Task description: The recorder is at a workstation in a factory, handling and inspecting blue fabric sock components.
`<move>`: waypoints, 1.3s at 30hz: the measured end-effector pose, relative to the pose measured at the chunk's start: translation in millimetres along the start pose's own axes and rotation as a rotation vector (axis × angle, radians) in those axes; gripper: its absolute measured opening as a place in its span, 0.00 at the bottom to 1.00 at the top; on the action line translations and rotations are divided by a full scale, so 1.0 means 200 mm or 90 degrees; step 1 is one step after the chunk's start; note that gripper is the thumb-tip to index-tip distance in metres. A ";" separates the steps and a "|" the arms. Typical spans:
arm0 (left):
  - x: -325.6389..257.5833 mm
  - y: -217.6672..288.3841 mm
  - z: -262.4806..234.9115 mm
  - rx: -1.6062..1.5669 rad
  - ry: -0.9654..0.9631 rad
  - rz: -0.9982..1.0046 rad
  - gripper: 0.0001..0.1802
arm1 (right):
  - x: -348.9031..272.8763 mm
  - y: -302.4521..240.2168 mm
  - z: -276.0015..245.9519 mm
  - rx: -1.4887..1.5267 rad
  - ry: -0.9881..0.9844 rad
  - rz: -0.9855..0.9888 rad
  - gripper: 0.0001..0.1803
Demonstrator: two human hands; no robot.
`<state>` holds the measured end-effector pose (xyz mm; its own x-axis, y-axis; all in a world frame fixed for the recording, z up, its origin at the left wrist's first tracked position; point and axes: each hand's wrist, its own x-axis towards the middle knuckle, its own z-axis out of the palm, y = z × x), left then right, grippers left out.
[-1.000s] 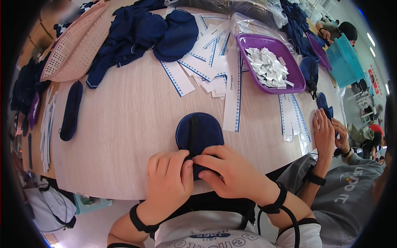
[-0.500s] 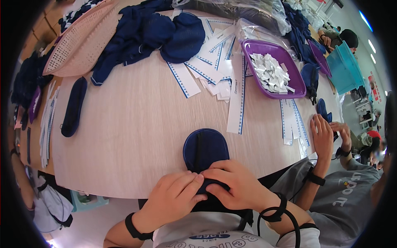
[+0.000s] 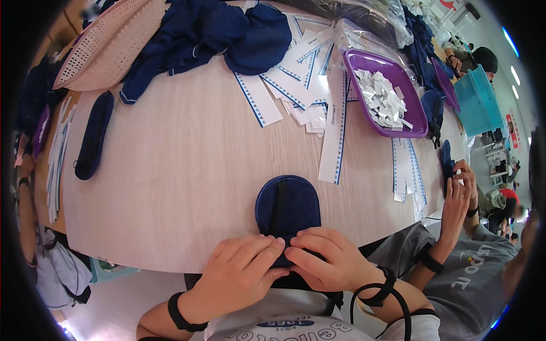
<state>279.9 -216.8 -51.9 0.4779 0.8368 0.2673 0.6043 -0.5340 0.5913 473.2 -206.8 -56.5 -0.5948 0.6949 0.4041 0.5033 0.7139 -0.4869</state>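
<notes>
A navy cloth piece [image 3: 298,202] with a rounded, stitched far end and a darker strip down it lies at the table's near edge. My left hand [image 3: 245,262] grips its near left part, fingertips pressed on top and thumb low. From the right, my right hand [image 3: 327,258] pinches the near right part, where the cloth is folded up. The fingertips of both hands almost meet over the middle. Whatever sits inside the fold is hidden by my fingers.
Beyond lie white paper strips with blue edging [image 3: 335,136], a purple tray [image 3: 424,122] of small white tags and a navy cloth pile [image 3: 199,40]. A long navy piece [image 3: 94,136] and a pink basket [image 3: 108,42] are at left. A co-worker's hands [image 3: 458,196] work at right.
My right hand's fingers have shifted and straightened over the fold, closer to the left fingertips. The view has moved slightly. The co-worker's hands at right have changed position around a navy piece.
</notes>
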 end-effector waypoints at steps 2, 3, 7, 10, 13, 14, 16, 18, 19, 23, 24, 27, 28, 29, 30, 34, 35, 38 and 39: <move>0.03 0.00 -0.02 -0.018 -0.015 -0.017 0.24 | 0.02 0.00 0.00 0.021 -0.007 0.023 0.19; 0.04 0.00 -0.03 -0.034 -0.027 -0.032 0.23 | 0.03 0.00 -0.01 0.046 -0.019 0.044 0.19; 0.07 -0.01 -0.04 -0.030 -0.056 -0.053 0.21 | 0.07 0.01 -0.03 0.128 -0.050 0.093 0.21; 0.07 -0.03 -0.05 -0.009 -0.067 -0.044 0.24 | 0.09 0.02 -0.04 0.159 -0.070 0.111 0.20; 0.09 -0.03 -0.04 0.059 -0.045 -0.089 0.26 | 0.09 0.03 -0.05 0.186 -0.081 0.139 0.20; 0.09 -0.03 -0.03 0.068 -0.021 -0.100 0.27 | 0.09 0.03 -0.05 0.188 -0.082 0.140 0.20; 0.09 -0.02 -0.02 0.077 0.002 -0.112 0.28 | 0.09 0.03 -0.04 0.218 -0.077 0.147 0.19; 0.09 -0.02 -0.03 0.066 -0.006 -0.118 0.26 | 0.09 0.04 -0.05 0.224 -0.081 0.152 0.19; 0.09 -0.03 -0.03 0.066 -0.006 -0.119 0.26 | 0.09 0.04 -0.05 0.228 -0.084 0.154 0.19; 0.12 -0.07 -0.04 -0.022 -0.075 -0.096 0.24 | 0.09 0.05 -0.04 0.240 -0.086 0.163 0.19; 0.12 -0.07 -0.04 -0.061 -0.085 -0.105 0.24 | 0.10 0.05 -0.04 0.246 -0.085 0.174 0.18; 0.13 -0.06 -0.05 -0.056 -0.090 -0.127 0.23 | 0.11 0.04 -0.06 0.254 -0.093 0.193 0.18; 0.13 -0.06 -0.04 -0.057 -0.088 -0.127 0.23 | 0.12 0.04 -0.07 0.254 -0.101 0.205 0.18; 0.12 -0.06 -0.02 -0.030 -0.038 -0.120 0.23 | 0.13 0.05 -0.07 0.253 -0.102 0.205 0.18; 0.12 -0.06 0.00 -0.003 0.013 -0.112 0.23 | 0.13 0.05 -0.07 0.254 -0.103 0.213 0.18; 0.09 -0.11 0.00 0.075 0.069 0.083 0.21 | 0.15 0.05 -0.08 0.248 -0.113 0.235 0.17; 0.09 -0.11 0.00 0.055 0.064 0.121 0.21 | 0.15 0.06 -0.07 0.250 -0.113 0.236 0.17; 0.08 -0.13 0.01 0.028 0.057 0.148 0.21 | 0.15 0.06 -0.07 0.257 -0.117 0.234 0.17; 0.08 -0.13 0.01 0.019 0.055 0.139 0.22 | 0.15 0.06 -0.07 0.245 -0.112 0.232 0.17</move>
<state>273.0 -190.0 -64.2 0.5436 0.7078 0.4511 0.5122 -0.7056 0.4897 469.9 -175.3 -40.1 -0.5373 0.8426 0.0366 0.4509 0.3236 -0.8318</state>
